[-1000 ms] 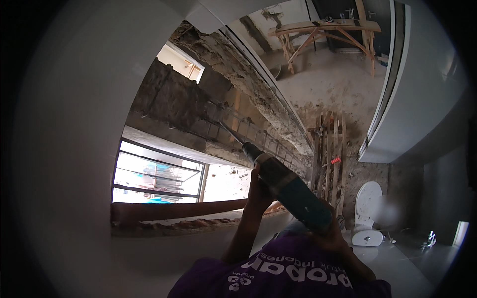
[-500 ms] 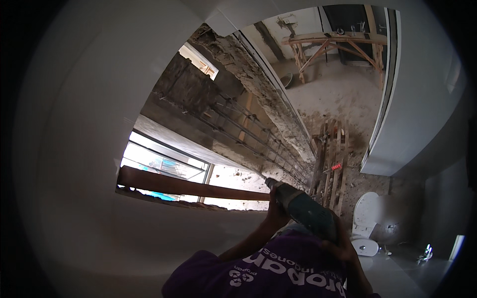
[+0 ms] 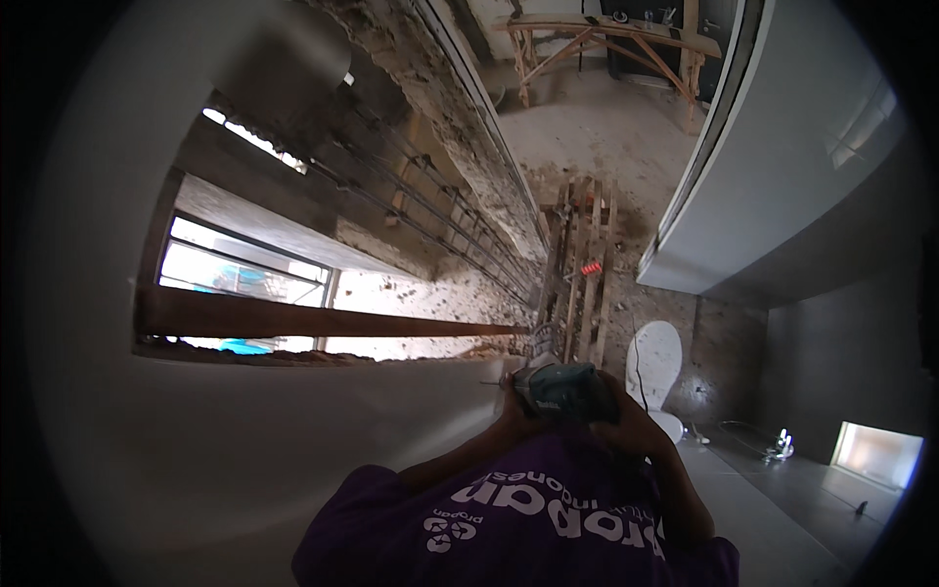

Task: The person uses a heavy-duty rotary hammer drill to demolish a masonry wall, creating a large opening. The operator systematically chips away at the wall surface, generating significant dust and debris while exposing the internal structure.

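Note:
Close in front of my chest I hold a teal power drill (image 3: 559,389) lying nearly level, its chuck toward the left. A thin drill bit (image 3: 491,383) sticks out from it, with its tip by the pale wall panel (image 3: 411,421); I cannot tell whether they touch. Near the front of the drill, my left hand (image 3: 515,409) is closed around it from below. My right hand (image 3: 622,423) grips its rear end, though some fingers are hidden behind the body of the tool.
An opening on the left shows a brown wooden beam (image 3: 293,315), steel rebar (image 3: 391,201) and a window frame (image 3: 245,256). Wooden planks (image 3: 577,245) stand beyond the drill. A white toilet (image 3: 653,362) is at the right; a wooden trestle bench (image 3: 606,37) stands far off.
The drill has swung from pointing up and left toward the opening to pointing left at the wall panel. It is closer to my chest. The view has shifted; both hands keep their hold.

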